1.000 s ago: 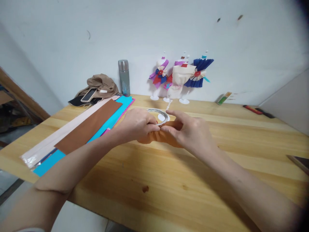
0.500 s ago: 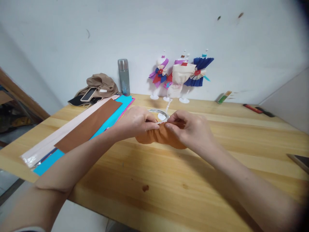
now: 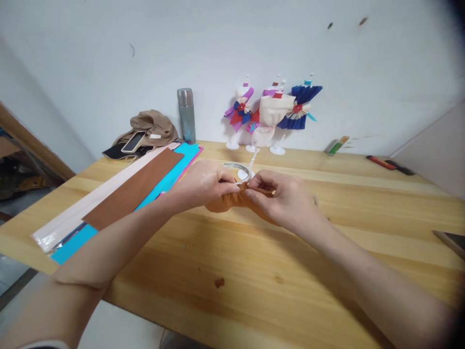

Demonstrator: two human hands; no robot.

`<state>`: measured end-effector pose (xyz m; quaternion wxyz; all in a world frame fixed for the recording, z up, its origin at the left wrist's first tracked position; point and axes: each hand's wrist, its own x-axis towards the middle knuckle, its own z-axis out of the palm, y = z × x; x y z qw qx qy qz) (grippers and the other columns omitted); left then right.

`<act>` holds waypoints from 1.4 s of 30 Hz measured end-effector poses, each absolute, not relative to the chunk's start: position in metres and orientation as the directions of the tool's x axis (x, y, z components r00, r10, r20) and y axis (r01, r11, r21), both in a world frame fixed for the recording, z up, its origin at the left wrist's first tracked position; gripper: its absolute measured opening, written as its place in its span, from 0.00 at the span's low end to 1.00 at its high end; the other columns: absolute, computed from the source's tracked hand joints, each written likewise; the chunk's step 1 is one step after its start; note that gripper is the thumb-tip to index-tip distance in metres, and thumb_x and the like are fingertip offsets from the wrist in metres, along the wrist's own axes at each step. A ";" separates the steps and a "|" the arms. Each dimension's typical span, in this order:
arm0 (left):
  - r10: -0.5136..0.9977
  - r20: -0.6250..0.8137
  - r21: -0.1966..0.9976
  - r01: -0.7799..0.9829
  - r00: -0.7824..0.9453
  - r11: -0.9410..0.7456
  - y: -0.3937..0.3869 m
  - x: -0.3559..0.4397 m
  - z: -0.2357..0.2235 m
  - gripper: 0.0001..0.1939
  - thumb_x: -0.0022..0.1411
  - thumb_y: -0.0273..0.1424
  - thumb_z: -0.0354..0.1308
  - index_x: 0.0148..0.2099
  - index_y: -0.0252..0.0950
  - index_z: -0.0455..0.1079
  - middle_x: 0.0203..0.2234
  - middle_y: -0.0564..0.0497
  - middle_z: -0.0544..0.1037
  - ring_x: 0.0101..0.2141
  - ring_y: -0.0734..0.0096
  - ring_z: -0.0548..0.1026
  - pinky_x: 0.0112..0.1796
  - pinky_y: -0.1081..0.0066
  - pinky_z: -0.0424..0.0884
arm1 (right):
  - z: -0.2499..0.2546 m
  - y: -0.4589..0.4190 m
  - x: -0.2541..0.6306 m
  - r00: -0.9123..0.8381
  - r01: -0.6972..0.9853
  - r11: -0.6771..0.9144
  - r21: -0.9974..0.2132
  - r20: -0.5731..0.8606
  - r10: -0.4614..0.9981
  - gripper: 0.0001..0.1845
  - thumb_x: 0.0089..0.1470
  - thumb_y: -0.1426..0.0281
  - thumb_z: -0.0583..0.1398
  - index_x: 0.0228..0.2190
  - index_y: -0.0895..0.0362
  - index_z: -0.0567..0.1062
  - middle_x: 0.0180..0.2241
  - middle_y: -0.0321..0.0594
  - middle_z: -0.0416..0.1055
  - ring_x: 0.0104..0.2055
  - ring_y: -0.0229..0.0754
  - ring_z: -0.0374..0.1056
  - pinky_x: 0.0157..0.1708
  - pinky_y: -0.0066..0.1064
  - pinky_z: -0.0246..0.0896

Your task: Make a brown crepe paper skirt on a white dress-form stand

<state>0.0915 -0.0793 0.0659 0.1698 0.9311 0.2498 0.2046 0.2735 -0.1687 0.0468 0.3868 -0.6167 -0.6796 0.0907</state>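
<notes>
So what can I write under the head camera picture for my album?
Left hand and right hand pinch orange-brown material near a tape roll, with a grey bottle and colourful decorations behind.

Left hand (image 3: 207, 183): pinching gathered orange material (image 3: 222, 203).
Right hand (image 3: 290, 194): pinching same material.
Pale ring (image 3: 238, 166): beside fingers, twelve o'clock.
Flask (image 3: 186, 116): upright, eleven o'clock.
Brown sheet (image 3: 134, 189): flat, nine o'clock.

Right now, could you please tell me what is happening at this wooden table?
A person holds a piece of orange-brown crinkled paper above the light wooden table. The left hand and the right hand each pinch its upper edge, close together. A round grey-white tape roll shows just beyond the fingers. To the left lie flat brown, blue and pale pink sheets; decorated figures on white stands are near the wall.
</notes>
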 end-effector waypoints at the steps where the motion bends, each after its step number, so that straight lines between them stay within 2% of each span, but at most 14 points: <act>1: 0.547 0.283 0.409 0.417 0.788 -0.812 -0.079 0.092 0.066 0.13 0.62 0.33 0.60 0.28 0.35 0.78 0.19 0.55 0.73 0.24 0.76 0.64 0.28 0.70 0.54 | 0.047 -0.168 0.274 0.056 0.765 0.231 -0.601 0.420 0.906 0.09 0.50 0.68 0.60 0.20 0.52 0.69 0.19 0.35 0.70 0.23 0.40 0.65 0.25 0.32 0.54; 9: 0.559 0.236 0.411 0.439 0.795 -0.799 -0.078 0.093 0.067 0.14 0.64 0.34 0.59 0.28 0.35 0.78 0.18 0.55 0.70 0.24 0.76 0.63 0.27 0.69 0.52 | 0.043 -0.166 0.276 0.029 0.744 0.242 -0.623 0.392 0.920 0.08 0.51 0.65 0.59 0.23 0.53 0.73 0.21 0.36 0.74 0.25 0.42 0.68 0.28 0.32 0.58; 14: 0.568 0.269 0.381 0.456 0.778 -0.804 -0.078 0.093 0.064 0.14 0.63 0.35 0.60 0.27 0.35 0.77 0.19 0.55 0.73 0.24 0.75 0.64 0.27 0.68 0.53 | 0.046 -0.168 0.275 0.044 0.733 0.274 -0.622 0.445 0.895 0.06 0.52 0.66 0.60 0.25 0.52 0.76 0.27 0.38 0.79 0.28 0.43 0.72 0.30 0.33 0.62; 21: 0.562 0.276 0.382 0.447 0.780 -0.809 -0.078 0.094 0.064 0.13 0.63 0.33 0.60 0.28 0.36 0.79 0.20 0.54 0.74 0.25 0.74 0.66 0.28 0.69 0.55 | 0.045 -0.170 0.272 0.077 0.809 0.203 -0.551 0.443 0.893 0.07 0.50 0.68 0.59 0.23 0.53 0.76 0.22 0.36 0.76 0.24 0.40 0.69 0.24 0.30 0.53; 27: 0.592 0.257 0.394 0.476 0.764 -0.786 -0.080 0.094 0.065 0.12 0.63 0.33 0.61 0.30 0.35 0.80 0.22 0.53 0.77 0.26 0.74 0.68 0.29 0.69 0.57 | 0.049 -0.169 0.272 0.095 0.784 0.208 -0.585 0.443 0.892 0.08 0.51 0.64 0.60 0.23 0.52 0.76 0.24 0.37 0.78 0.27 0.42 0.71 0.27 0.32 0.58; 32: 0.564 0.253 0.370 0.460 0.787 -0.807 -0.082 0.095 0.065 0.13 0.64 0.32 0.60 0.28 0.36 0.79 0.22 0.53 0.77 0.26 0.74 0.67 0.30 0.69 0.56 | 0.047 -0.168 0.273 0.079 0.792 0.221 -0.569 0.455 0.887 0.07 0.50 0.69 0.58 0.23 0.52 0.76 0.23 0.37 0.77 0.26 0.42 0.71 0.28 0.32 0.59; 38: 0.553 0.272 0.365 0.447 0.787 -0.817 -0.080 0.094 0.065 0.13 0.63 0.33 0.60 0.28 0.35 0.79 0.20 0.55 0.74 0.24 0.75 0.63 0.28 0.70 0.53 | 0.044 -0.165 0.279 0.065 0.773 0.235 -0.590 0.443 0.894 0.06 0.49 0.69 0.59 0.25 0.52 0.76 0.26 0.39 0.79 0.28 0.45 0.73 0.31 0.35 0.62; 42: 0.556 0.275 0.376 0.444 0.784 -0.813 -0.080 0.094 0.065 0.13 0.63 0.32 0.60 0.27 0.35 0.78 0.19 0.55 0.73 0.24 0.76 0.63 0.28 0.69 0.53 | 0.046 -0.166 0.277 0.064 0.753 0.236 -0.614 0.426 0.903 0.06 0.49 0.67 0.59 0.22 0.51 0.75 0.23 0.37 0.78 0.26 0.44 0.71 0.28 0.34 0.61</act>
